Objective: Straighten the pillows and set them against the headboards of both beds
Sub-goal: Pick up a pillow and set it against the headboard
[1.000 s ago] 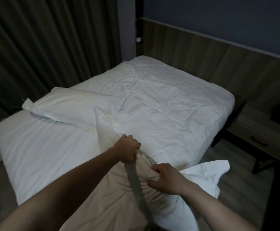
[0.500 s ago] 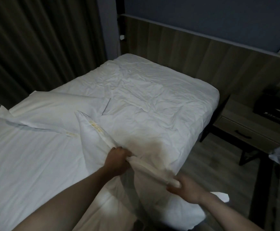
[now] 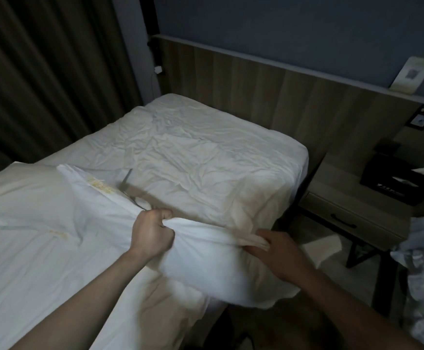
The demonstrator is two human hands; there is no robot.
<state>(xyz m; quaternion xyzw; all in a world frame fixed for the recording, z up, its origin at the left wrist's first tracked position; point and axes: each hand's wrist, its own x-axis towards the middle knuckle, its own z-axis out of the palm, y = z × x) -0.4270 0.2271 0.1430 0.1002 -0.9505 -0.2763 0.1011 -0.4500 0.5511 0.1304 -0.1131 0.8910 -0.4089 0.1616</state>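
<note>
Both hands fisted: left hand point(image 3: 153, 232) & right hand point(image 3: 278, 251) grip pillow point(image 3: 206, 256) edge over bed point(image 3: 206, 160).

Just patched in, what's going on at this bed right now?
A person stands at the side of the bed and grips a white pillow along its upper edge, the left hand bunching the fabric and the right hand pinching the edge further right. The pillow is at the bed's near edge, well short of the wooden headboard. A second pillow lies flat on the left of the bed, also away from the headboard. No pillow is set in place yet.
</note>
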